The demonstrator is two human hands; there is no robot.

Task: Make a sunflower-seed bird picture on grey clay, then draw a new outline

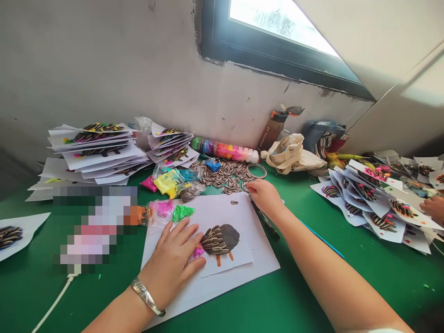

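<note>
My left hand point(180, 249) lies open, fingers stretched out, over the left part of a white paper point(239, 268). By its fingertips is a hedgehog-like figure with a dark oval clay body point(231, 237), a pink face point(199, 250) and orange legs. Overlapping striped sunflower seeds point(213, 240) cover the body's left part. My right hand point(265, 196) reaches to the near right edge of a sunflower seed pile point(225, 173). Its fingers are pinched together; what they hold, if anything, is hidden. One loose seed point(234, 202) lies on the paper beneath.
Bags of coloured clay point(168, 182) lie left of the seeds. Stacks of seed pictures point(100, 150) stand at left and right. A bottle point(272, 129) and cloth bag point(293, 155) are by the wall. A blue stick point(324, 240) lies right. Another person's hand point(433, 208) shows far right.
</note>
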